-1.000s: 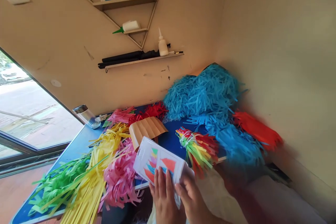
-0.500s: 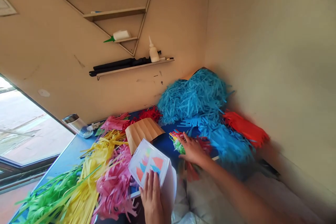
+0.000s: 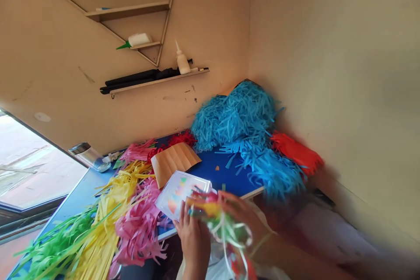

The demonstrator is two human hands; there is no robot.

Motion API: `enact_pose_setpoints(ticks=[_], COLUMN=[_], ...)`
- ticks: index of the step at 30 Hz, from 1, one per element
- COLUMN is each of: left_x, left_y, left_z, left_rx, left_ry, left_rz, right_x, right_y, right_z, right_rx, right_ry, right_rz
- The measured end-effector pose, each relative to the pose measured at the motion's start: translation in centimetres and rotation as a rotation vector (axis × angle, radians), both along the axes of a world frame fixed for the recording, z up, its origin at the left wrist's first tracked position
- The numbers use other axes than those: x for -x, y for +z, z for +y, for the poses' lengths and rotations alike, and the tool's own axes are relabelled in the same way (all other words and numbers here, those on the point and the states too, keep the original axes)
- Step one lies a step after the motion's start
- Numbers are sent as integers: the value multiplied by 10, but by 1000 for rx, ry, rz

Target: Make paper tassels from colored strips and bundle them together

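Reaching forward from the bottom edge, the left hand [image 3: 194,239] lays straight fingers on the near edge of a white card pack [image 3: 175,189] printed with coloured shapes, any lettering too blurred to read; its thumb is hidden, so I cannot tell whether it clasps. Just right of it the right hand [image 3: 245,216], wrist bent inward, closes around a blurred multicoloured strip bundle [image 3: 219,226]; pink strips [image 3: 138,227] lie left of both grips

Left hand [image 3: 193,238] low at centre, palm down, fingers straight, right hand [image 3: 244,218] just beside it, fingers curled closed, blurred, forearm reaching in from lower right.
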State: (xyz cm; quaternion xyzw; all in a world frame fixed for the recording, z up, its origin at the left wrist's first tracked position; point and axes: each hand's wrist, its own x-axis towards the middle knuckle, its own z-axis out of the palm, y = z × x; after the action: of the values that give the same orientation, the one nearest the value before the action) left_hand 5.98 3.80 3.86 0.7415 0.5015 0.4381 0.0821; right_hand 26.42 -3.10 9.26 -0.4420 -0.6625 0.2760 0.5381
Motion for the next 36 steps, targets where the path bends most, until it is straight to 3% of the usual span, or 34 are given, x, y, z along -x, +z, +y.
enact_pose_setpoints(ticks=[3, 5, 7, 11, 16, 20, 26, 29, 32, 36], left_x=[-1, -2, -6, -13, -16, -16, -21, -23, -25, -30], left_y=[-2, -2, -2, 3, 8, 3, -1, 1, 4, 9], left_z=[3, 4, 3, -1, -7, -12, -13, -16, -19, -21], left_rx=[-30, -41, -47, -51, 20, 102, 141, 118, 104, 121], left_ry=[33, 57, 70, 106, 141, 146, 184, 192, 184, 174], left_rz=[44, 88, 133, 190, 299, 450, 487, 488, 521, 610], right_x=[11, 9, 3, -1, 2, 9, 25, 20, 17, 35], right_y=[-53, -73, -77, -60, -45, -30, -14, -16, -17, -22], right_z=[-12, -11, -9, -10, -8, 1, 4, 15, 30, 38], right_rx=[-158, -221, -203, -172, -181, -129, -249, 4, 307, 390], right_ry=[-66, -168, -188, -104, -57, -30, 55, 63, -68, -210], right_rz=[-494, -818, -1011, -1147, -1146, -1094, -1111, -927, -590, -383])
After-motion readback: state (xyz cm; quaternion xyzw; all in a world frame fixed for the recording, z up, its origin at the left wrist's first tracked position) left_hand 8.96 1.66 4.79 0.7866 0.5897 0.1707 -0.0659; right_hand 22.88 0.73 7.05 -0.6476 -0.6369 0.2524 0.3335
